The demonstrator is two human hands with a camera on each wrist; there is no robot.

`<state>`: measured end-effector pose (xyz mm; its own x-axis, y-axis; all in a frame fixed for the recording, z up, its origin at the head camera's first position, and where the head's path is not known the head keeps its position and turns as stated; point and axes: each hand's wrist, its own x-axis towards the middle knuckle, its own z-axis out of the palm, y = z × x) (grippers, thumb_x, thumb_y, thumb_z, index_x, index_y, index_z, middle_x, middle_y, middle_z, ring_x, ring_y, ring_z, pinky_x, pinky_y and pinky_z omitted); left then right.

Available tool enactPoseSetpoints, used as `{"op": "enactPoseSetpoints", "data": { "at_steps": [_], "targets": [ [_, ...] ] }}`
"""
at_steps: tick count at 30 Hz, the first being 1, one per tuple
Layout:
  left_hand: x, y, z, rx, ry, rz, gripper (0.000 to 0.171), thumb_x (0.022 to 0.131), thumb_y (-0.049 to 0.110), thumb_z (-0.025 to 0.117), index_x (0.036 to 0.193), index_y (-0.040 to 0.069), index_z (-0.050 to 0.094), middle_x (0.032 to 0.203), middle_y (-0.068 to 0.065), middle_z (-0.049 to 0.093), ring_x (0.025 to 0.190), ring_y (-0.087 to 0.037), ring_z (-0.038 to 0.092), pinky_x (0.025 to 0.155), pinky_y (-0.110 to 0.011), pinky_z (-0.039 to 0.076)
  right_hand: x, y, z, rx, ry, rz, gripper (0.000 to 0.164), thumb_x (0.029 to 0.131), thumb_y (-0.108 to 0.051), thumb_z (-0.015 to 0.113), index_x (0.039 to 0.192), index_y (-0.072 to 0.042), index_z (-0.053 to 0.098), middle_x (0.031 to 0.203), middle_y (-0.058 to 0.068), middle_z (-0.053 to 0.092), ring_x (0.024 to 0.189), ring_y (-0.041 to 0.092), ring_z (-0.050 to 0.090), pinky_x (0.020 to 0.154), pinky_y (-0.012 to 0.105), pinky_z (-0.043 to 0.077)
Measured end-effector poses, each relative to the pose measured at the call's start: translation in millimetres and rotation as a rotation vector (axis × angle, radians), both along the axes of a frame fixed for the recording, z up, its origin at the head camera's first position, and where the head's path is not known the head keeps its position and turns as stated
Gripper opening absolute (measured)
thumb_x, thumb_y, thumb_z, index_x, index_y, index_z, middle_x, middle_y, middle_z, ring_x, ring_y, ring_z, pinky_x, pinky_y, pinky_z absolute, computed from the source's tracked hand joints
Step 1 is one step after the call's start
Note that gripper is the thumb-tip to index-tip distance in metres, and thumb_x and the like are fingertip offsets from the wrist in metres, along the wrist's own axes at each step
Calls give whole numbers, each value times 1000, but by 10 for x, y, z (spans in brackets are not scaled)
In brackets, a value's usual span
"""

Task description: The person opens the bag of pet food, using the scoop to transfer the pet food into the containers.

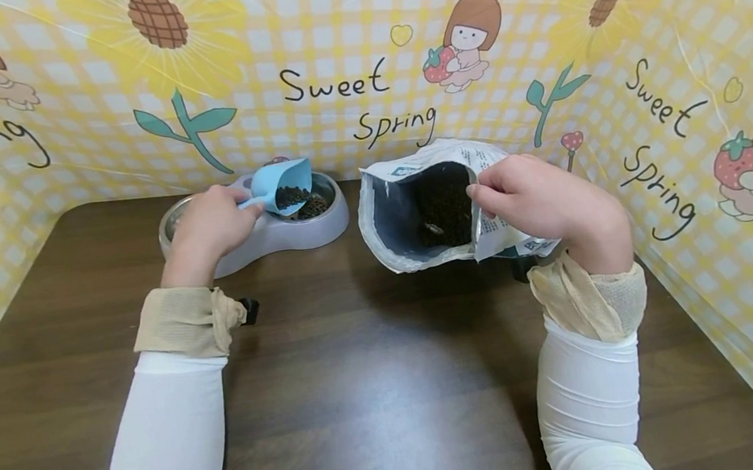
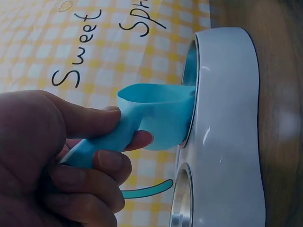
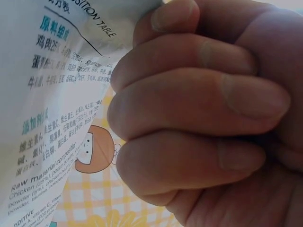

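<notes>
My left hand (image 1: 210,224) grips the handle of a light blue scoop (image 2: 163,116), fingers curled round it. Dark kibble (image 1: 292,195) lies in the scoop, which is tilted over the right-hand bowl of a pale double pet bowl (image 1: 308,234). More kibble sits in that metal bowl, under the scoop's lip. My right hand (image 1: 529,190) pinches the edge of an open white food bag (image 1: 388,256), silvery inside. Its mouth faces me and shows dark kibble within. Printed ingredient text covers the bag's side in the right wrist view, beside my curled fingers (image 3: 189,101).
The pet bowl and the bag stand toward the back of a dark brown wooden table (image 1: 337,390). A yellow checked cloth (image 1: 322,28) with flowers and lettering hangs behind it and along both sides. The left metal bowl (image 2: 182,201) is partly hidden by my left hand in the head view.
</notes>
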<state>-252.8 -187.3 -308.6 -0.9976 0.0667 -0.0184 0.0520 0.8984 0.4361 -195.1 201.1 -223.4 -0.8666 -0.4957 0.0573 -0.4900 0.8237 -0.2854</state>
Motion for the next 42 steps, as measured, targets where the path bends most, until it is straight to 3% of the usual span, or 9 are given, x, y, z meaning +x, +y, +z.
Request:
{"op": "enactPoseSetpoints", "data": {
  "at_steps": [5,11,19,27,31,38,42],
  "targets": [
    [2,23,-1,-6,-1,24,51,101,39,47,142,10,54,138,-24,54,99,-37,53,71,-46,45,-8,1,2,8,12,4,48,102,-22,47,56,-11,44,52,-3,33,47,17,38,51,31,36],
    [21,0,18,5,-7,56,52,101,41,48,144,12,53,130,-24,56,91,-36,53,65,-42,42,1,0,8,5,9,9,49,102,-23,46,55,-11,44,51,-3,32,47,17,37,52,31,36],
    [77,5,68,-58,56,88,47,100,39,50,137,13,60,112,-22,63,80,-35,55,57,-41,43,-1,2,8,9,14,10,49,103,-23,46,55,-11,43,51,-4,32,48,16,38,53,31,36],
    [119,46,109,-130,69,117,47,99,37,53,140,15,58,111,-25,65,81,-38,58,54,-46,46,-1,-4,3,4,2,8,49,103,-23,46,56,-11,44,51,-4,32,48,16,37,52,31,36],
    [125,48,121,-123,58,117,48,99,38,53,141,16,57,114,-24,65,82,-37,58,56,-46,46,-1,-5,4,6,1,4,48,103,-24,46,56,-11,45,51,-4,33,48,16,38,53,31,36],
    [140,44,124,-102,76,122,44,98,38,53,135,16,62,103,-22,66,76,-36,58,55,-44,45,1,-7,1,8,-9,-1,47,103,-24,46,57,-11,46,52,-3,33,49,17,39,53,31,36],
    [95,35,81,-124,60,100,46,98,39,53,138,16,60,114,-25,65,80,-38,59,55,-47,46,4,-1,-1,12,-8,-4,47,103,-23,46,57,-11,46,52,-3,33,49,17,38,53,31,36]
  ]
}}
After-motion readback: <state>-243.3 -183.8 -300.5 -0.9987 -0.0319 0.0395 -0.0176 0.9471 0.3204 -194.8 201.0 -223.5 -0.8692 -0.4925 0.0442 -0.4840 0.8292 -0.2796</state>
